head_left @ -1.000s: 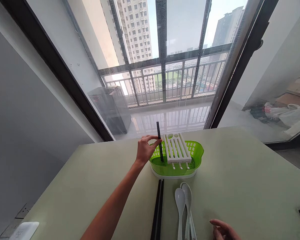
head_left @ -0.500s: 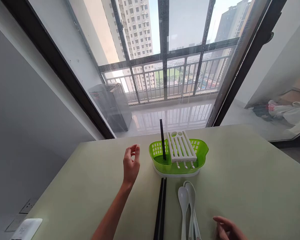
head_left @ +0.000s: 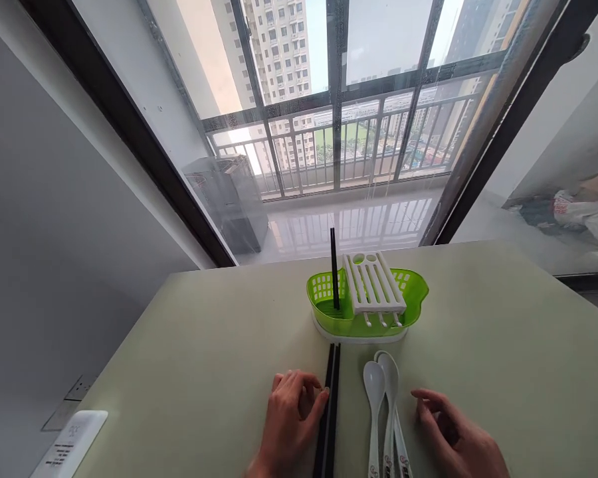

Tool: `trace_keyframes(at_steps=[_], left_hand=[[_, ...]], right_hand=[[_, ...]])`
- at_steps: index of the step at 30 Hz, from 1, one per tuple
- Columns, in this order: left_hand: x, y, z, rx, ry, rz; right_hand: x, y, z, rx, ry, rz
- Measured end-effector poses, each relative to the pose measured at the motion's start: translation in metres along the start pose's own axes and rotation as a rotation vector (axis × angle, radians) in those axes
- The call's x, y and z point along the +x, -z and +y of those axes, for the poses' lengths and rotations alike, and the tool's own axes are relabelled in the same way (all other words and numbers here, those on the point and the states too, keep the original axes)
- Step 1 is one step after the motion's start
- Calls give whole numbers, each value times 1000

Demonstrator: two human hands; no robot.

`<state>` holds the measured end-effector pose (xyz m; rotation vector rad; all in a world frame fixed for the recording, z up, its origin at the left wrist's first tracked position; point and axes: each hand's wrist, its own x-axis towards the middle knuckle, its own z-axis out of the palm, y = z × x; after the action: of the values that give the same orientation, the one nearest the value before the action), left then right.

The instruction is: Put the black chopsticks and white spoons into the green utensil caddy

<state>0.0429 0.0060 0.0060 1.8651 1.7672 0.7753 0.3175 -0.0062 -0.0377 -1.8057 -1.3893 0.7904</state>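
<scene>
Black chopsticks lie lengthwise in front of me. My left hand is beside them, its thumb and index fingertips pinched at the leftmost chopstick's edge; the chopsticks still lie flat. Several white spoons rest in an overlapping bunch to their right. My right hand hovers or rests right of the spoons, fingers loosely curled and apart, holding nothing. Beyond stands a green basket on a white base, with black chopsticks upright in its left compartment and a white slotted rack across its middle.
A white device with printed text sits at the left edge of the pale table. A dark-framed glass door stands behind the table's far edge, with a balcony beyond. A wall socket is at lower left.
My left hand has come down from beside the basket to the chopsticks lying on the table. My right hand has moved up and further into view. The view has shifted slightly.
</scene>
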Motion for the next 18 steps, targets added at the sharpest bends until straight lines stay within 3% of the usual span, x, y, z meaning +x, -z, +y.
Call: trace_keyframes(at_steps=[3,7,10,18], left_hand=[[-1,-4,0,87,-80,-29],[-1,-6,-4,110,-89,-43],[-1,-7,-6,101,-76,-49],[-3,0,-1,110,11,-74]], right_hand=[[6,0,-2,-7,0,-49],[13,1,3,-39,16,-114],[15,2,10,-56,29,-167],[15,1,18,-49,67,-149]])
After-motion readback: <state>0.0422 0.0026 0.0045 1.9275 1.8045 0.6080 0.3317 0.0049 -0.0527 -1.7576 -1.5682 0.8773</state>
